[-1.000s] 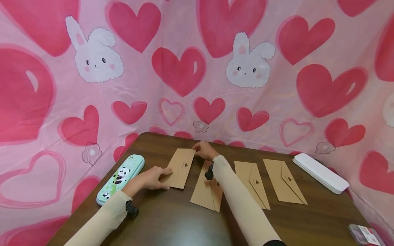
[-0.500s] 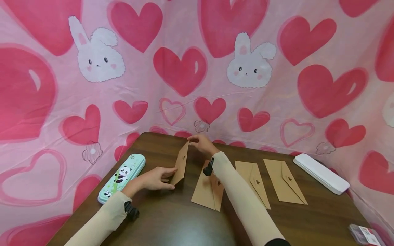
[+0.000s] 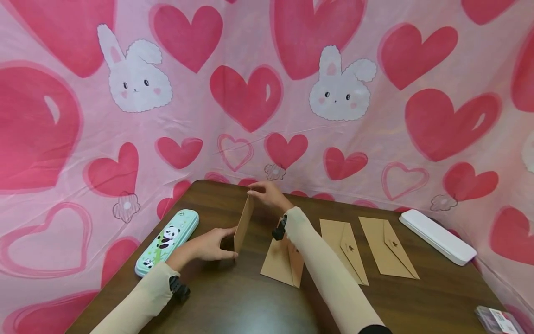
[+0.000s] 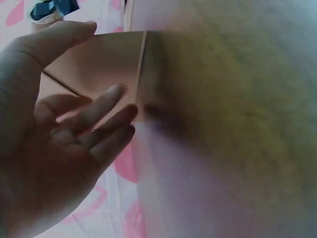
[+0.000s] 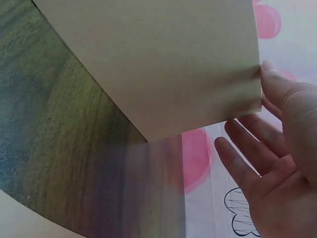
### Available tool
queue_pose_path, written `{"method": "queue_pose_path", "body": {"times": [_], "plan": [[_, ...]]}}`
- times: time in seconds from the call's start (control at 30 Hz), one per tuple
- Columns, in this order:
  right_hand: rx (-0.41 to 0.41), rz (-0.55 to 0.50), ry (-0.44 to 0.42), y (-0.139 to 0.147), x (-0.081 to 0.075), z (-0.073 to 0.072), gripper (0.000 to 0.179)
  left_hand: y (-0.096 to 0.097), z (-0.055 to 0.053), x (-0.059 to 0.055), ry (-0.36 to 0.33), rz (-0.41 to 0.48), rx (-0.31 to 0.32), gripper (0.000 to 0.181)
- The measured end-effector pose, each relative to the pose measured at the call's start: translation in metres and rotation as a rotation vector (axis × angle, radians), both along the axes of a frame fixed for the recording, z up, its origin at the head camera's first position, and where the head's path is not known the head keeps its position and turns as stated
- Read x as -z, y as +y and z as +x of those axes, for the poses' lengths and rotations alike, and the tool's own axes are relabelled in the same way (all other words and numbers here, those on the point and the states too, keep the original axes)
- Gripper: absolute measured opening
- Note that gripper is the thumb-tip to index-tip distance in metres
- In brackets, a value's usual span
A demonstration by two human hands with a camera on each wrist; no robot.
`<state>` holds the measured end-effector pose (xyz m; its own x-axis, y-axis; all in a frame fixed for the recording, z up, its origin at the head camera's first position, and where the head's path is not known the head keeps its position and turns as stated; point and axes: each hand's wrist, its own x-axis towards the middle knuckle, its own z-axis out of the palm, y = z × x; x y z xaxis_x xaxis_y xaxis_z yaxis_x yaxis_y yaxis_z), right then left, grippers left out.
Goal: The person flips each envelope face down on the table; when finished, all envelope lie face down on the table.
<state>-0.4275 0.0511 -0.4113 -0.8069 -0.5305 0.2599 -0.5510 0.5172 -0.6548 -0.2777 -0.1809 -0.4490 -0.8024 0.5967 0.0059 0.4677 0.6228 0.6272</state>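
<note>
A kraft-paper envelope (image 3: pixel 243 223) stands on its long edge, nearly edge-on in the head view. My left hand (image 3: pixel 208 245) holds its near end, thumb and fingers at the edges. In the left wrist view the envelope's flap side (image 4: pixel 109 57) faces the spread fingers of the left hand (image 4: pixel 64 144). My right hand (image 3: pixel 272 196) pinches the far upper corner. The right wrist view shows a plain face of the envelope (image 5: pixel 163 59), with the right thumb and fingertips at its corner. Another envelope (image 3: pixel 275 262) lies just right of it, partly hidden by the right forearm.
Two more kraft envelopes, a middle one (image 3: pixel 333 232) and a right one (image 3: pixel 373 236), lie flap up on the brown table (image 3: pixel 233 297). A mint panda pencil case (image 3: pixel 171 236) sits left, a white case (image 3: pixel 435 236) right. A clear plastic box (image 3: pixel 494 320) lies at lower right.
The held envelope has been tipped up from lying nearly flat to standing on edge, its printed face turning out of sight. My right hand has moved slightly left and up; the left moved slightly right.
</note>
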Motion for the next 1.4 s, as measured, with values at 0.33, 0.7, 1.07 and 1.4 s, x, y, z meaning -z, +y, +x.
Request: {"method": "queue_pose_path", "body": {"times": [0.33,0.7,1.07,1.4], "plan": [[0.001,-0.050,-0.016,0.000,0.003,0.003,0.038,0.004,-0.004,-0.016,0.275,0.213,-0.007,0.081],[-0.004,-0.048,-0.059,0.005,0.003,0.004,0.039,0.005,-0.005,-0.011,0.368,0.296,0.058,0.036],[-0.009,-0.089,-0.128,0.008,0.008,-0.003,0.040,0.006,-0.005,-0.014,0.351,0.326,0.065,0.036],[0.050,0.005,-0.145,0.010,0.034,-0.010,0.031,0.005,-0.006,-0.012,0.326,0.326,0.068,0.037]]}}
